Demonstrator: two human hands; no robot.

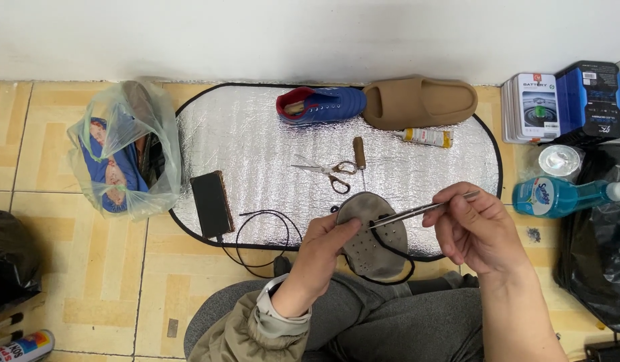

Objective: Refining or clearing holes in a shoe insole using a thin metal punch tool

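My left hand (326, 248) grips a grey shoe insole (380, 248) dotted with small holes, held above my lap. A black cord (398, 253) runs along the insole's edge and through it. My right hand (477, 231) pinches a thin metal tool (417, 212) whose tip touches the insole near the cord. A silver mat (256, 141) lies on the tiled floor beyond my hands.
On the mat lie scissors (330, 171), a small wooden handle (359, 153), a glue tube (427, 137), a blue and red shoe (321, 105), a tan slide (420, 102) and a phone (212, 204) with cable. A plastic bag (122, 151) sits left; boxes (565, 104) and a blue bottle (558, 196) right.
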